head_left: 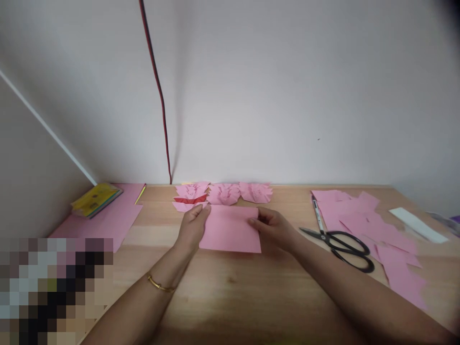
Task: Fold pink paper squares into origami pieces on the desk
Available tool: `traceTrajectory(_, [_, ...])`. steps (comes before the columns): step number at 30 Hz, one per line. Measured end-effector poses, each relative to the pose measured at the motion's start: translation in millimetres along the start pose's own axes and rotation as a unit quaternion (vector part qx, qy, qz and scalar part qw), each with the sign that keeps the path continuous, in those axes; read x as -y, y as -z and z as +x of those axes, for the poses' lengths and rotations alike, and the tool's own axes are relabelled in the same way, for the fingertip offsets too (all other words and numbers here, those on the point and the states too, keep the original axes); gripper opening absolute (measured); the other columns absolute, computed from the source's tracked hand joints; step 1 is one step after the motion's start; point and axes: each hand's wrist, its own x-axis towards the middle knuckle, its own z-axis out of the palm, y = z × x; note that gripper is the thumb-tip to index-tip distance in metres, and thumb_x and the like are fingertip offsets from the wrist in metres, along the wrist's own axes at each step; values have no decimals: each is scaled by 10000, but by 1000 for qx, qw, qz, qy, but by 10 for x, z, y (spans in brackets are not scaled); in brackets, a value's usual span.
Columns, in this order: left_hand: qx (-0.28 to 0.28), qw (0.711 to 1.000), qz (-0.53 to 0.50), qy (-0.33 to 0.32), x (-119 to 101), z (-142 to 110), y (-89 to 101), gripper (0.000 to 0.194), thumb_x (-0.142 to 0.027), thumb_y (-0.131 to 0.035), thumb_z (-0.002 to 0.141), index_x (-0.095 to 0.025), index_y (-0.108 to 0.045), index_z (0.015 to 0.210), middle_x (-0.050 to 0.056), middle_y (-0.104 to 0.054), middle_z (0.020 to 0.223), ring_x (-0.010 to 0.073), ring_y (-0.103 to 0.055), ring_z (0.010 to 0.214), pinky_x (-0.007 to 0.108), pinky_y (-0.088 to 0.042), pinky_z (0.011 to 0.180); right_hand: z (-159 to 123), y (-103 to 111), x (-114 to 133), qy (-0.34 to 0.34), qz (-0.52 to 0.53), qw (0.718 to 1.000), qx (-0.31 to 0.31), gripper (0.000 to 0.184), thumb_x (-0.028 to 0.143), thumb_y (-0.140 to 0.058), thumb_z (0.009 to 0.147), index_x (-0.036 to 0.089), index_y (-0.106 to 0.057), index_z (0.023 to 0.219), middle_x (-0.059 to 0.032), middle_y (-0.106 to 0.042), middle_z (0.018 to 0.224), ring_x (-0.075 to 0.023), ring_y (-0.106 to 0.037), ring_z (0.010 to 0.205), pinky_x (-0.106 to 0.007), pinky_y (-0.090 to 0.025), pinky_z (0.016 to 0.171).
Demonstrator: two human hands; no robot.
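Observation:
A flat rectangle of pink paper (230,231) is held up over the wooden table between both hands. My left hand (194,224) pinches its left edge, thumb on the near face. On the other side, my right hand (273,227) grips the right edge near the upper corner, with some fingers hidden behind the sheet. Just beyond the sheet, folded and cut pink paper pieces (223,193) sit in a row by the wall, and a red strip (191,199) lies among those at the left.
Black-handled scissors (347,245) and a pen (318,214) lie right of my hands, beside pink paper scraps (373,223). A white strip (418,225) is farther right. At left, a yellow packet (96,200) rests on large pink sheets (118,220). A cable (158,86) hangs down the wall.

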Motion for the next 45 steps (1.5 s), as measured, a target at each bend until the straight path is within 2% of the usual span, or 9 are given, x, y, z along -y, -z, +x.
traceTrajectory(4, [-38, 986, 150, -60, 15, -9, 57, 350, -438, -592, 766, -162, -526, 561, -44, -466, 520, 93, -428, 517, 202, -329, 503, 2, 26, -48, -7, -9, 1000, 14, 307, 457, -591, 793, 177, -550, 909, 18, -514, 690, -120, -495, 623, -232, -382, 556])
traceTrajectory(8, [-106, 919, 304, -229, -87, -109, 122, 200, -350, -549, 825, -179, -618, 901, 34, -620, 849, 160, -548, 790, 265, -440, 734, -33, 15, -89, -11, -35, 999, -24, 494, 363, -597, 792, 202, -415, 1223, 77, -414, 602, -99, -429, 546, -222, -344, 533])
traceTrajectory(14, [143, 807, 429, -380, 31, -359, -63, 428, -389, -641, 768, -205, -522, 1136, 125, -572, 1109, 250, -521, 1029, 402, -447, 865, -82, -43, -29, -17, -50, 997, -56, 500, 339, -566, 798, 198, -414, 1253, 77, -405, 589, -102, -414, 537, -226, -332, 518])
traceTrajectory(21, [197, 746, 521, -365, 186, -394, -234, 136, -106, -512, 778, -186, -571, 871, 91, -585, 919, 231, -520, 879, 385, -466, 756, -111, 15, -20, -2, -162, 986, -48, 298, 360, -540, 820, 188, -560, 1061, 38, -485, 621, -114, -458, 572, -243, -375, 558])
traceTrajectory(24, [193, 744, 528, -361, 147, -393, -192, 119, -105, -493, 794, -186, -575, 824, 74, -597, 863, 217, -527, 843, 350, -475, 727, -125, 163, 14, 26, -226, 974, 10, 345, 399, -566, 816, 198, -581, 1095, -22, -588, 790, -142, -523, 676, -271, -427, 639])
traceTrajectory(28, [170, 750, 522, -369, 140, -403, -145, 128, -120, -468, 827, -176, -582, 814, 86, -613, 929, 206, -541, 876, 330, -484, 735, -124, 324, -6, 110, -289, 940, 140, 766, 410, -792, 599, 280, -492, 1292, -79, -515, 1154, -226, -524, 998, -345, -448, 853])
traceTrajectory(33, [172, 742, 531, -371, 127, -408, -125, 156, -103, -471, 815, -181, -584, 742, 87, -596, 1040, 206, -521, 942, 310, -469, 738, -76, 268, -128, 156, -308, 936, 69, 170, 300, -585, 831, 221, -683, 946, -81, -506, 1045, -160, -548, 839, -291, -471, 732])
traceTrajectory(38, [204, 726, 570, -326, 86, -417, -91, 174, -127, -503, 815, -181, -574, 665, 64, -568, 756, 200, -483, 742, 325, -412, 625, -41, 270, -126, 193, -292, 929, 117, 162, 277, -541, 869, 192, -671, 825, -71, -599, 923, -169, -565, 860, -290, -463, 764])
traceTrajectory(45, [219, 771, 554, -226, 3, -425, -87, 259, -241, -415, 907, -165, -578, 721, 66, -578, 784, 188, -513, 771, 314, -411, 684, -23, 285, -120, 173, -319, 925, 117, 164, 256, -515, 882, 154, -630, 823, -90, -598, 895, -174, -541, 826, -300, -444, 739])
